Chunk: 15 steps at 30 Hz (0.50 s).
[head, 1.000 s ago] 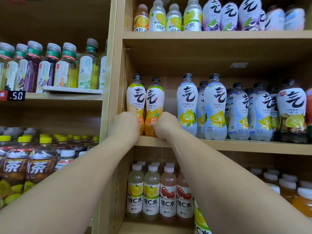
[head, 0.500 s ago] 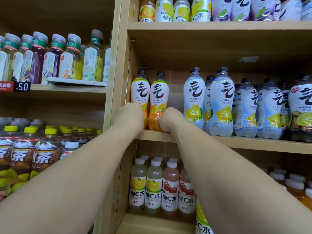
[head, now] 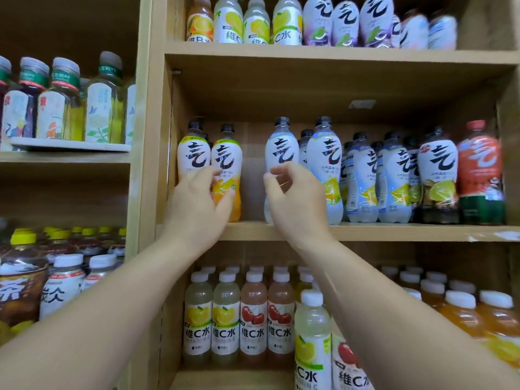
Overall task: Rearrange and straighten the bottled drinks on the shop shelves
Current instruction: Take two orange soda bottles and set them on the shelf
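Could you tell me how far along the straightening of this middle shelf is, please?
Looks done: the lemon bottles stand upright, labels forward, on the middle shelf. In hand: the left hand holds the two orange bottles; the right hand is at the leftmost lemon bottle, grip unclear. Left: closing the gap between the two groups.

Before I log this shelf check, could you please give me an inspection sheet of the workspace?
Surface: wooden shelf, bottles standing upright.
Job's things: two orange bottles at left, a gap, then lemon bottles.
Clutter: nothing seen.
Hands: left hand on the orange bottles; right hand before a lemon bottle; grips unclear.
Cables: nothing seen.
Surroundings: stocked shelves above, below and left.
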Tool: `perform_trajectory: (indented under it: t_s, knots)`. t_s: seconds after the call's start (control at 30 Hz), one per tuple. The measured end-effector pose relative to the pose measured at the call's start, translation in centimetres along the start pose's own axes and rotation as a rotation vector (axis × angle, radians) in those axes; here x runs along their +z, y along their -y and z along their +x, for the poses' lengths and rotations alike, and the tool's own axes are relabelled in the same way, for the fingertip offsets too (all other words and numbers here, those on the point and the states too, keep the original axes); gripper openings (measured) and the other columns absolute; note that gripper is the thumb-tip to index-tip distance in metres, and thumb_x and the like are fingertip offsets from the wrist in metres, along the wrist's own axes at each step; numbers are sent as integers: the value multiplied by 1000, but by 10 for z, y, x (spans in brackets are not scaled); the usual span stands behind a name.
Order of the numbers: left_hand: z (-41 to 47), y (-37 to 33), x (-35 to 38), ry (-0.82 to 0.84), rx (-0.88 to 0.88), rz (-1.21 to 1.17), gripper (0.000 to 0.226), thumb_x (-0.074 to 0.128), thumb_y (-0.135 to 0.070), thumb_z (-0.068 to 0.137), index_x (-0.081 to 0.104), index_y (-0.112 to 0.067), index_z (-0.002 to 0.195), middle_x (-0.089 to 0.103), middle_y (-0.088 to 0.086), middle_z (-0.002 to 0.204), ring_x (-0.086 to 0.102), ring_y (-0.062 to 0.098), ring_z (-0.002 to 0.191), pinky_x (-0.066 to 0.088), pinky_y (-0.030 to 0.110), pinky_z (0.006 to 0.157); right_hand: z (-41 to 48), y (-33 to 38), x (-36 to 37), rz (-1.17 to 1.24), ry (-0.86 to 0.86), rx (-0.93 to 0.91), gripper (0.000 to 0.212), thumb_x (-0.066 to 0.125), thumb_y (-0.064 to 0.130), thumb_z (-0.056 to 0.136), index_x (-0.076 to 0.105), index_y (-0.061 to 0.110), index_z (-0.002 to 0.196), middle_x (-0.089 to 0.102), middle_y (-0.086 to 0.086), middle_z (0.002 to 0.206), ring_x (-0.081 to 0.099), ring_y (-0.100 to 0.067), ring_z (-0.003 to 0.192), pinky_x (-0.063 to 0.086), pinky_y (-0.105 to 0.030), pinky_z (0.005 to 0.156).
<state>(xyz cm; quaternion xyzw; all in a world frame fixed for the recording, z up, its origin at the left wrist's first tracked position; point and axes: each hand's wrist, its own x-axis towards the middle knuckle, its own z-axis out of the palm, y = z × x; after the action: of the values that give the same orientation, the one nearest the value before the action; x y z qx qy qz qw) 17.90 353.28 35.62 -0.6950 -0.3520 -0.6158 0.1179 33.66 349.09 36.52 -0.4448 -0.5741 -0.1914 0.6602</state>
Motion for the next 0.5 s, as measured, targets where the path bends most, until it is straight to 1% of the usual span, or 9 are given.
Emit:
perform_trajectory:
  t_s: [0.07,0.13,0.23,0.3,0.33,0.37,0.4,0.47,0.5]
  knots:
    - [6,-17,12,81,-85,-129,54,72,-40,90,56,-19,138,63,2,124,62,19,102,46,31,88,5,-18,-27,-43,-135,11,24,69,32,93,65,22,114,61,3,104,58,-16,96,49,-33,85]
    - [11,-32,27,173,-181,-244,67,73,-47,88,50,-19,144,62,2,133,61,20,114,45,31,92,14,-36,-50,-105,-193,87,37,74,35,89,60,21,119,55,2,110,55,-18,102,48,-36,91]
    - [15,-45,50,296,-253,-322,86,76,-49,85,39,-15,154,53,7,147,53,22,131,44,34,102,25,-53,-70,-196,-52,268,64,76,45,85,50,18,137,54,2,124,53,-22,124,47,-42,102]
    - [18,-47,62,345,-259,-302,86,77,-48,84,39,-11,152,55,6,142,55,24,126,47,37,101,28,-61,-73,-233,87,374,82,75,49,84,40,15,150,53,-3,143,51,-26,133,47,-46,105]
    - [19,-47,65,360,-259,-289,79,78,-46,84,43,-10,147,58,3,130,57,23,117,48,36,95,29,-63,-73,-235,147,413,83,75,50,84,40,16,150,54,-4,145,54,-27,129,49,-47,102]
    - [21,-47,69,368,-255,-280,70,78,-42,85,49,-12,141,59,-1,118,57,21,107,48,35,89,31,-66,-72,-227,196,427,77,76,50,82,46,18,145,59,-3,139,59,-26,121,52,-46,97]
    - [23,-46,71,372,-243,-270,62,78,-39,85,53,-14,135,60,-3,113,57,19,101,48,34,85,32,-68,-71,-232,237,425,66,77,49,80,53,20,135,65,-1,127,63,-24,111,55,-44,91]
    - [27,-44,74,384,-212,-247,55,80,-35,84,56,-19,131,63,-4,112,59,18,98,47,33,79,34,-72,-70,-260,293,405,47,78,44,79,58,23,116,67,3,106,64,-20,97,54,-39,81]
    - [28,-44,75,383,-200,-237,55,80,-33,83,56,-19,130,63,-4,110,60,19,97,46,32,77,35,-73,-70,-277,311,397,43,77,43,80,58,22,113,66,3,102,63,-20,95,53,-38,79]
